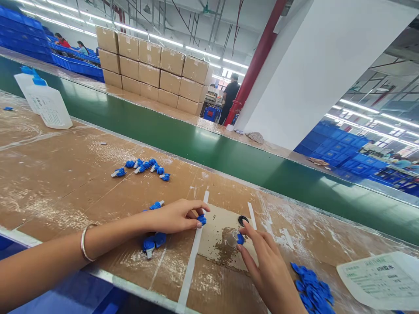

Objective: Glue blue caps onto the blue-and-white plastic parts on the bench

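Note:
My left hand [173, 216] pinches a small blue flower-like piece [202, 219] above the left edge of a cardboard mat [209, 244]. Over the mat's right side, the thumb and forefinger of my right hand [266, 261] close around a blue petal [240, 238]. Beside that petal sits a small clear round dish [231, 237], on a dark wet-looking stain. A black ring [242, 220] lies by my right fingertips. Under and beside my left forearm are blue flower pieces [159, 239] with pale tabs.
Several blue pieces [140, 165] lie farther back; a pile of blue petals [312, 288] is at right. A labelled white bottle [381, 279] lies near the right edge; two blue-capped bottles [49, 104] stand left. A green conveyor belt [183, 139] runs behind, with stacked cartons [150, 69] beyond.

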Motion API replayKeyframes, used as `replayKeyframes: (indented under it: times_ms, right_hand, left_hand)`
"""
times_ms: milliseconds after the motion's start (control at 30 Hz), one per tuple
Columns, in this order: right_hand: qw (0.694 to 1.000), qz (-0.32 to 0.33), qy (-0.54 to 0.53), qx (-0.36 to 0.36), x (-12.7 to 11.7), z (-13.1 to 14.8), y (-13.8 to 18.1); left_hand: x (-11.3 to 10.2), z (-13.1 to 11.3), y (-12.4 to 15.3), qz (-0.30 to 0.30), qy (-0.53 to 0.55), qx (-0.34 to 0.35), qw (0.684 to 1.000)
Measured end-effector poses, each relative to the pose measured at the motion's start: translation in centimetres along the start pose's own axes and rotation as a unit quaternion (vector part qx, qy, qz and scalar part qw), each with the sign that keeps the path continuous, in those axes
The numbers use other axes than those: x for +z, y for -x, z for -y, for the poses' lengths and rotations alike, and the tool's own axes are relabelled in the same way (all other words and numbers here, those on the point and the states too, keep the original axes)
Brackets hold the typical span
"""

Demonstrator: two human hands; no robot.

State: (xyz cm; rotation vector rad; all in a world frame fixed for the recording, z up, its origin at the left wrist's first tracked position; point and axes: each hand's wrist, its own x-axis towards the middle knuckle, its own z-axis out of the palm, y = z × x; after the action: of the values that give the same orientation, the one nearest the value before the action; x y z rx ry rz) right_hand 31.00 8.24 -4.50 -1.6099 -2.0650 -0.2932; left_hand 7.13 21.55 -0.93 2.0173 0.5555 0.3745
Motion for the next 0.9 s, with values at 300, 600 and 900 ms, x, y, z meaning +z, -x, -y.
replayKeyframes:
  times_ms: [300, 600, 900]
  right_hand:
    - [0.961, -0.013, -0.236, 0.143, 0.4, 1.6, 0.2]
    - [0.777, -0.098, -0.57, 0.248, 2.6, 5.6, 0.3]
    - [0.803, -0.091, -0.536, 0.244, 3.3, 6.8, 0.1]
  left_hand:
    - [1.3, 0.6, -0.2, -0.017, 0.222, 0.008, 0.975]
    - [2.5, -0.2, 0.2, 0.056, 0.374, -0.06, 0.924]
    - [2.6, -0.2, 0.3, 0.054, 0.39, -0.064, 0.917]
